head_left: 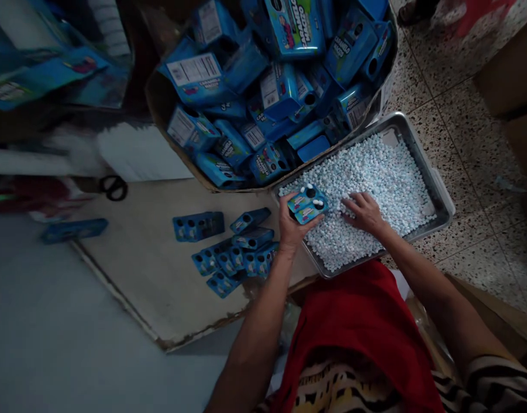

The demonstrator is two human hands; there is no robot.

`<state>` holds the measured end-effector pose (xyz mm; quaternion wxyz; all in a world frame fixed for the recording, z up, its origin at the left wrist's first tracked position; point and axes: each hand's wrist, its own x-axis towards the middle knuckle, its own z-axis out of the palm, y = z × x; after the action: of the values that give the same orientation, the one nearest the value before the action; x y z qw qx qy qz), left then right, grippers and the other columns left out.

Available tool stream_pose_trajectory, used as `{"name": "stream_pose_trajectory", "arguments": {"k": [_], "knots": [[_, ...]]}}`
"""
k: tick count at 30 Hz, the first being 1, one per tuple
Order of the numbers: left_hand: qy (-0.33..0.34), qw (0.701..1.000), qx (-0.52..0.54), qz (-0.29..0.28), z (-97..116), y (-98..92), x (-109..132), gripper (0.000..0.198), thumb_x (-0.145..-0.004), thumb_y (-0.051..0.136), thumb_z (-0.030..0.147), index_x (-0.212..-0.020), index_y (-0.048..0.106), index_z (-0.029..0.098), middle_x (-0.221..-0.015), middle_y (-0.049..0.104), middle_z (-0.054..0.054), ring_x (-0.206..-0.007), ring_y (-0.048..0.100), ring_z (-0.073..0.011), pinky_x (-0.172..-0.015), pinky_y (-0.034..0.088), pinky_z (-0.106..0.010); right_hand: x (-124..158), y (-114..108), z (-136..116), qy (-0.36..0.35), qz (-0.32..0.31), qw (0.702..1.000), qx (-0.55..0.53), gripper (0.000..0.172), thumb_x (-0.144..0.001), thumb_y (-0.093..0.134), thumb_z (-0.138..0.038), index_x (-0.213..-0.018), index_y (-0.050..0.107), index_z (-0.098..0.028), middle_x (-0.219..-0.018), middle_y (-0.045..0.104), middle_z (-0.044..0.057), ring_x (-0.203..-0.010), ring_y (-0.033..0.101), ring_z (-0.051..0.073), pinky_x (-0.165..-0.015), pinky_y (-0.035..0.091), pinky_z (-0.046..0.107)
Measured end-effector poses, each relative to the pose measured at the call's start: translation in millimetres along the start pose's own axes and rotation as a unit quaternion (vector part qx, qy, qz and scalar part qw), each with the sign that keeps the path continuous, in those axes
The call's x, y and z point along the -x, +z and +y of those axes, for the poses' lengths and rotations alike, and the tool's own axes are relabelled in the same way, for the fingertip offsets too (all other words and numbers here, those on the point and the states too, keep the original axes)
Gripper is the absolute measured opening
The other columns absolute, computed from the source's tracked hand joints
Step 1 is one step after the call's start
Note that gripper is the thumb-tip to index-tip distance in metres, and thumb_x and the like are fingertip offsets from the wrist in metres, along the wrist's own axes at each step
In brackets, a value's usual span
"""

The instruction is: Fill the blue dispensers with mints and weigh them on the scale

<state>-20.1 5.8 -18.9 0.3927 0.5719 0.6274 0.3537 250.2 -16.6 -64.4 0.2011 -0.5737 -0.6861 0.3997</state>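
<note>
My left hand (291, 229) is closed around a pair of small blue candy boxes (307, 205) held side by side over the tray's left part. Their round holes face up, and a few white candies lie at the holes. My right hand (364, 213) rests among the small white and pale blue candies (375, 166), its fingers bent and somewhat apart, the tips partly buried. These candies fill a metal tray (442, 201). Left of my left hand, several more blue boxes (229, 258) stand in a cluster on the table.
A large cardboard carton (216, 188) full of blue boxes stands beyond the tray. The pale tabletop (151, 275) ends at a worn front edge. Black-handled scissors (113, 187) lie at left, near another blue box (76, 229). Speckled floor tiles (474, 229) show at right.
</note>
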Motion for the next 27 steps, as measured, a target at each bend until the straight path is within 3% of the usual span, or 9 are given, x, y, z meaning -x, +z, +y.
{"name": "stream_pose_trajectory", "arguments": {"k": [3,6,9,12,16,22,27], "knots": [[0.018,0.999,-0.01,-0.029,2,7.4,1,0.095,-0.062,0.105,0.067,-0.132,0.058,0.023,-0.124,0.072,-0.009,-0.11,0.076,-0.028,-0.098,0.065,-0.042,-29,-8,-2,0.1,0.101,0.984,-0.107,0.029,-0.08,0.088,-0.048,-0.098,0.08,-0.026,-0.108,0.075,0.011,-0.108,0.066,0.032,-0.104,0.054,0.046],[0.058,0.997,-0.009,-0.043,11,13.6,2,0.088,-0.067,0.105,0.056,-0.136,0.06,0.025,-0.131,0.074,-0.01,-0.118,0.077,-0.0305,-0.103,0.065,-0.044,-41,-20,-23,0.197,0.183,0.909,-0.318,0.032,-0.072,0.09,-0.05,-0.087,0.075,-0.026,-0.083,0.068,0.001,-0.083,0.062,0.023,-0.083,0.052,0.037],[0.079,0.993,-0.039,-0.085,20,11.6,2,0.08,-0.07,0.102,0.043,-0.138,0.062,0.027,-0.135,0.076,-0.009,-0.123,0.077,-0.0318,-0.108,0.063,-0.046,-40,-35,-61,0.215,0.155,0.8,-0.539,0.038,-0.075,0.086,-0.059,-0.085,0.072,-0.025,-0.077,0.068,-0.001,-0.069,0.054,0.017,-0.068,0.047,0.033],[0.08,0.99,-0.077,-0.092,23,6.1,2,0.078,-0.067,0.101,0.035,-0.135,0.065,0.026,-0.13,0.077,-0.009,-0.122,0.077,-0.0335,-0.109,0.063,-0.047,-36,-46,-102,0.155,0.142,0.746,-0.631,0.04,-0.085,0.073,-0.064,-0.08,0.069,-0.025,-0.085,0.07,0.004,-0.079,0.063,0.02,-0.076,0.053,0.037],[0.102,0.988,-0.072,-0.096,25,3.0,2,0.074,-0.068,0.1,0.034,-0.132,0.065,0.025,-0.125,0.078,-0.008,-0.112,0.078,-0.0326,-0.103,0.065,-0.049,-43,-43,-137,0.087,0.158,0.75,-0.637,0.042,-0.089,0.066,-0.065,-0.073,0.068,-0.026,-0.08,0.064,0.006,-0.094,0.069,0.027,-0.091,0.058,0.045],[0.145,0.98,-0.08,-0.115,23,-5.6,3,0.072,-0.071,0.097,0.031,-0.134,0.065,0.023,-0.127,0.078,-0.009,-0.117,0.078,-0.0332,-0.104,0.065,-0.049,-55,-28,-144,0.026,0.18,0.798,-0.574,0.047,-0.088,0.069,-0.071,-0.073,0.074,-0.027,-0.079,0.066,0.005,-0.088,0.065,0.026,-0.092,0.055,0.043],[0.109,0.991,-0.06,-0.043,11,-3.3,2,0.077,-0.071,0.102,0.043,-0.134,0.063,0.025,-0.126,0.078,-0.009,-0.116,0.079,-0.0316,-0.102,0.066,-0.046,-38,-15,-152,-0.003,0.124,0.838,-0.531,0.053,-0.095,0.064,-0.078,-0.088,0.081,-0.028,-0.091,0.074,0.006,-0.093,0.068,0.028,-0.095,0.056,0.045]]}}
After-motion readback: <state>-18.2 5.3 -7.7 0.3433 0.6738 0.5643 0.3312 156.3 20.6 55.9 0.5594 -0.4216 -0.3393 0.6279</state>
